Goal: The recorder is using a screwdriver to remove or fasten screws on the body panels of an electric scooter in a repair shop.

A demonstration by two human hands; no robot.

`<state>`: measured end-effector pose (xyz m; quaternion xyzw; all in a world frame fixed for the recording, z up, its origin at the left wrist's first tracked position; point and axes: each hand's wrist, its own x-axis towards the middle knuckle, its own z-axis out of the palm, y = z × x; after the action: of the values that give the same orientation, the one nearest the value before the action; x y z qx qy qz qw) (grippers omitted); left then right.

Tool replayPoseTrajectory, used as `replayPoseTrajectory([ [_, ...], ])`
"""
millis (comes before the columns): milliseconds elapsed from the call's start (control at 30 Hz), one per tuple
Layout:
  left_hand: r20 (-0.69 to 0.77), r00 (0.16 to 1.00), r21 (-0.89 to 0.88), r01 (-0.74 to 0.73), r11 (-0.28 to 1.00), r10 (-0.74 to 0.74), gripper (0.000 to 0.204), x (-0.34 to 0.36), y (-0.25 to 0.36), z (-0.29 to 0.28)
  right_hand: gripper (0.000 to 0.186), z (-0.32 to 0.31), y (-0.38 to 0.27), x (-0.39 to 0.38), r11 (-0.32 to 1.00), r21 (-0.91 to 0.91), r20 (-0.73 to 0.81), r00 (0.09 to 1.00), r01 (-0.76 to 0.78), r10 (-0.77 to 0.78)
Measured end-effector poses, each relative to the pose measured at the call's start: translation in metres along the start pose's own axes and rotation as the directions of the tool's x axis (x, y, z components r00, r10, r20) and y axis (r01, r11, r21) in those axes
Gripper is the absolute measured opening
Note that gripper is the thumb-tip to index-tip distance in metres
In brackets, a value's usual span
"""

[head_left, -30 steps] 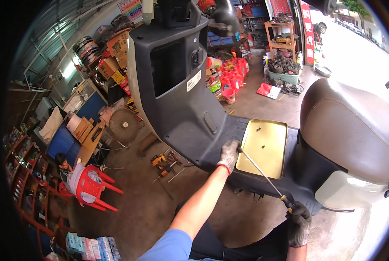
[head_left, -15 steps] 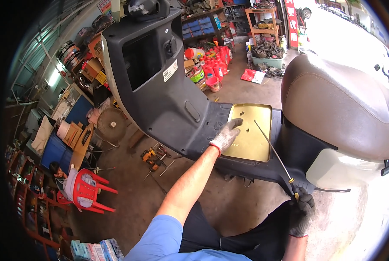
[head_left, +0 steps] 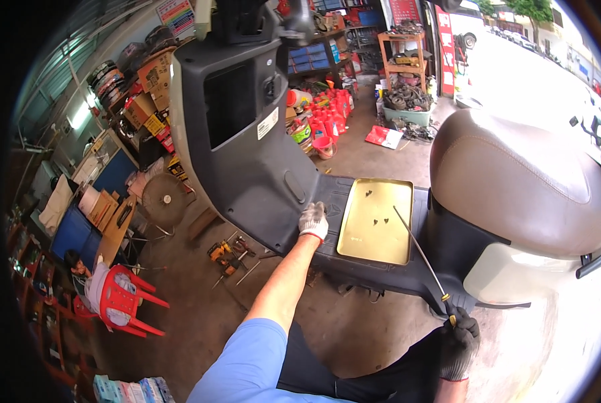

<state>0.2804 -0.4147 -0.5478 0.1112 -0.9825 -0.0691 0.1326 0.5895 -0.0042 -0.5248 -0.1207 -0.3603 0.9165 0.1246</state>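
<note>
My left hand [head_left: 313, 220], in a whitish work glove, is at the scooter's dark footboard [head_left: 337, 191], left of a gold-coloured tray [head_left: 354, 232]. Its fingers are bent together and downward; whatever they hold, if anything, is hidden. Several small dark screws [head_left: 375, 221] lie in the tray. In a dark glove, my right hand [head_left: 463, 339] grips a long screwdriver [head_left: 426, 260] by its handle at the lower right. The shaft slants up and left, its tip over the tray's right edge.
The scooter's front panel [head_left: 246, 148] rises at the left, its brown seat [head_left: 515, 181] at the right. Tools [head_left: 228, 256] lie on the floor. A person sits on a red chair [head_left: 122, 302] at the far left. Red bottles [head_left: 330, 111] stand behind the scooter.
My left hand has moved from above the tray leftward to the footboard, its fingers drawing in. One more small dark screw shows in the tray. My right hand still holds the screwdriver.
</note>
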Motion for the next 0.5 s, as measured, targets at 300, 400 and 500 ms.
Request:
replayPoseTrajectory([
  [300,-0.063,0.969,-0.488,-0.239,0.840,0.239,0.042,-0.043,0.065,-0.052,0.030,0.014,0.003,0.011,0.994,-0.004,0.184,0.977,0.109,-0.106],
  [400,-0.180,0.953,-0.580,-0.302,0.756,0.243,0.031,-0.053,0.072,-0.105,0.035,0.041,-0.009,0.022,0.964,-0.135,0.211,0.957,0.230,-0.199],
  [500,-0.377,0.891,-0.624,-0.445,0.643,0.251,0.025,-0.057,0.074,-0.168,0.035,0.079,-0.039,0.035,0.862,-0.337,0.283,0.914,0.379,-0.291],
])
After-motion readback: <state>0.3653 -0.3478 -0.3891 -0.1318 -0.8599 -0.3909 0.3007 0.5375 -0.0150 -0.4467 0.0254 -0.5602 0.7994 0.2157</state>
